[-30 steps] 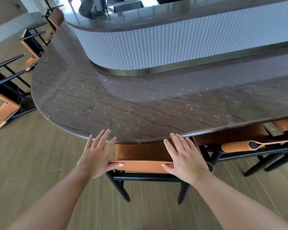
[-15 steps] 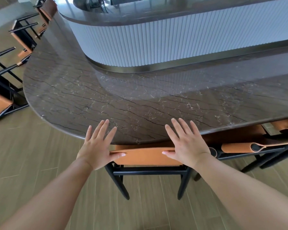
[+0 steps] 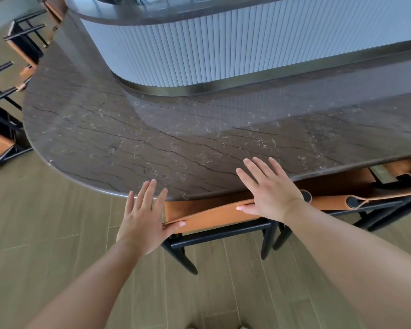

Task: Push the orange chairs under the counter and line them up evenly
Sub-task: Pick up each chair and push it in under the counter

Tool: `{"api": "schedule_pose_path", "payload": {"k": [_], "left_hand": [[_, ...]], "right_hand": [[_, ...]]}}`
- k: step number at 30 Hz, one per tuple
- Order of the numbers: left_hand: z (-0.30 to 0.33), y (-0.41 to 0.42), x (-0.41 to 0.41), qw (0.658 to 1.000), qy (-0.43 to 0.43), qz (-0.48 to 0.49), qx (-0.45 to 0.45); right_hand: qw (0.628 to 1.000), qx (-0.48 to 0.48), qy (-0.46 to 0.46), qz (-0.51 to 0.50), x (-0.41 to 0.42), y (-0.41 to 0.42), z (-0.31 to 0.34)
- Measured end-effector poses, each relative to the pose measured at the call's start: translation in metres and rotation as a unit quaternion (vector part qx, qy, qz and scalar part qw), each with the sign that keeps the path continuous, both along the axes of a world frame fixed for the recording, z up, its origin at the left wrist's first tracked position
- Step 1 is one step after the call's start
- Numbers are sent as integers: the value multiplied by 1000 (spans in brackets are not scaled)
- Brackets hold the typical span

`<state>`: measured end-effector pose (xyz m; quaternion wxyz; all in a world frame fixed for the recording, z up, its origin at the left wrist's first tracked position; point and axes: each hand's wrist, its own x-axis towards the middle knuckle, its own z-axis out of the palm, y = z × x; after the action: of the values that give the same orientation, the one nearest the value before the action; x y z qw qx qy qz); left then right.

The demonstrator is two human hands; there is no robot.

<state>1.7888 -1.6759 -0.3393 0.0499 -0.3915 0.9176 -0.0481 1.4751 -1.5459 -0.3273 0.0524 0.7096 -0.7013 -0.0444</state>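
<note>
An orange leather chair with black legs stands in front of me, its seat under the dark marble counter. My left hand presses flat against the left end of its backrest, fingers spread, thumb on the leather. My right hand presses flat on the right end, fingers reaching over the counter edge. A second orange chair sits tucked under the counter to the right, close to the first.
More orange chairs with black frames stand around the counter's curved left end, out from the edge. A white ribbed bar front rises behind the counter. The floor is wood plank.
The chair has slid further under the counter, with its right end going in deeper so the backrest is angled. Both hands moved forward with it, and the view has shifted right.
</note>
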Motion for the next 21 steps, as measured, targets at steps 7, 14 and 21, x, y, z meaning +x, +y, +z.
{"api": "schedule_pose_path", "payload": {"k": [7, 14, 21], "left_hand": [[-1, 17, -16, 1000, -9, 17, 18], [-2, 23, -18, 1000, -9, -6, 10], [-4, 11, -17, 999, 8, -49, -8]], "right_hand": [[1000, 3, -12, -9, -16, 14, -10], [1000, -4, -31, -5, -20, 22, -18], [998, 0, -42, -44, -18, 22, -17]]}}
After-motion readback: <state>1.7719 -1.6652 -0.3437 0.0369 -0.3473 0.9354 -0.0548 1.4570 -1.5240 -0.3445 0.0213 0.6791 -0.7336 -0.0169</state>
